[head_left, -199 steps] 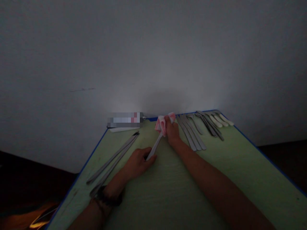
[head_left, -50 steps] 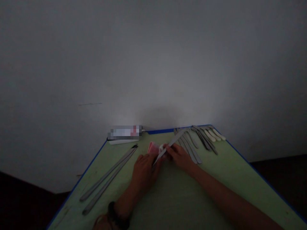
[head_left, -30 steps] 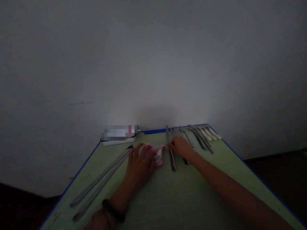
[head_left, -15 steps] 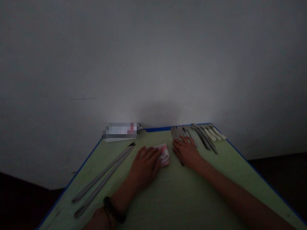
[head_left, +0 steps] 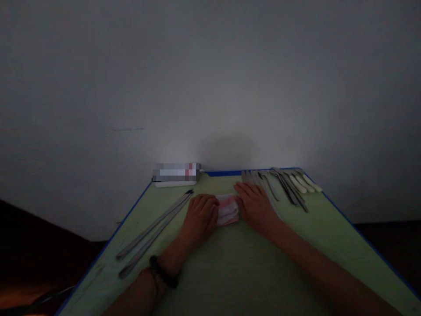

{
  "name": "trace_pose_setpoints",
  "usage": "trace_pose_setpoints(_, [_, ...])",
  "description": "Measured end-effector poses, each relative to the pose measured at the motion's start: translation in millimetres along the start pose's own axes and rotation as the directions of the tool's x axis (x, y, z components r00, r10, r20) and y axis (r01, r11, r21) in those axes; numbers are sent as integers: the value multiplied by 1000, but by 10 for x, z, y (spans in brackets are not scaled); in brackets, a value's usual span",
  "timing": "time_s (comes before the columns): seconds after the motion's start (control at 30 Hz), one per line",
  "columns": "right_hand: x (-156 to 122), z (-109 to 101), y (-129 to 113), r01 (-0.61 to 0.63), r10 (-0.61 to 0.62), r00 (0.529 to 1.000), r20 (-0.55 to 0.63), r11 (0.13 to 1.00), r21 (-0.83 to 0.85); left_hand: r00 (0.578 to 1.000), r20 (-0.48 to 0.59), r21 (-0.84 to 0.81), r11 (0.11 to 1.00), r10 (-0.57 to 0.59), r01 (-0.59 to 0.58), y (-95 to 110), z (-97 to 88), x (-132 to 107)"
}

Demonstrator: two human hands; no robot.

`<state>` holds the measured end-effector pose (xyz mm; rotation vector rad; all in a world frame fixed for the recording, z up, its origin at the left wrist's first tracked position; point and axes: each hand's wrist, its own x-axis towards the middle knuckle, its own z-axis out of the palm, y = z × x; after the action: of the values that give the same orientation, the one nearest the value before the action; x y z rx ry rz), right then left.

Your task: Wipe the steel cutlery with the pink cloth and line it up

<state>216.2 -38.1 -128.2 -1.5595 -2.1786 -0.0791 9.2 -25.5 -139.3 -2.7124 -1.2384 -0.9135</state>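
A folded pink-and-white cloth [head_left: 227, 210] lies on the table in front of me. My left hand [head_left: 201, 216] has its fingers curled over the cloth's left end. At the cloth's right edge is my right hand [head_left: 257, 206], palm down with its fingers stretched forward; whether it presses on the cloth I cannot tell. Just beyond those fingers lie metal forks [head_left: 251, 176], partly hidden by the hand. A metal spoon [head_left: 272, 188] rests to the right of them.
More dark metal cutlery [head_left: 287, 188] and several white-handled pieces [head_left: 298, 182] lie at the far right. Two long grey utensils [head_left: 154, 232] nearly meet at their far ends on the left. A blurred white package [head_left: 174, 175] sits at the back left, before the wall [head_left: 210, 87].
My right hand has moved from the forks to the cloth's right edge. My left hand has curled more around the cloth's left end, and more of the cloth shows. The view has shifted slightly.
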Motion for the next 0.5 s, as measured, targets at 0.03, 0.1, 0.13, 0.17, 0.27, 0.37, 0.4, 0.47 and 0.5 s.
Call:
trace_pose_setpoints(0.03, [20, 15, -72, 35, -35, 999, -3, 999, 34, 1000, 6, 21, 1000, -5, 5, -33, -24, -26])
trace_pose_setpoints(0.1, [44, 82, -195, 112, -113, 994, 2, 989, 91, 998, 56, 83, 997, 1, -6, -111, -87, -102])
trace_pose_setpoints(0.13, [48, 129, -241, 148, -151, 989, 14, 982, 114, 996, 88, 121, 993, 3, -13, -150, -125, -150])
trace_pose_setpoints(0.17, [46, 179, -277, 174, -179, 983, 29, 976, 133, 993, 117, 162, 987, -6, -13, -185, -166, -202])
trace_pose_setpoints(0.27, [17, 304, -330, 188, -202, 977, 72, 968, 165, 984, 142, 313, 948, -104, 55, -276, -296, -355])
trace_pose_setpoints(0.37, [-32, 350, -326, 149, -161, 986, 51, 972, 182, 962, 106, 451, 874, -253, 181, -381, -421, -469])
trace_pose_setpoints(0.4, [-49, 352, -318, 136, -146, 989, 38, 973, 187, 947, 107, 482, 849, -303, 217, -426, -461, -494])
trace_pose_setpoints(0.47, [-80, 349, -300, 112, -120, 992, 30, 974, 195, 906, 136, 511, 812, -401, 282, -526, -535, -526])
trace_pose_setpoints(0.5, [-93, 348, -292, 102, -110, 993, 33, 975, 196, 882, 161, 508, 804, -442, 310, -577, -568, -533])
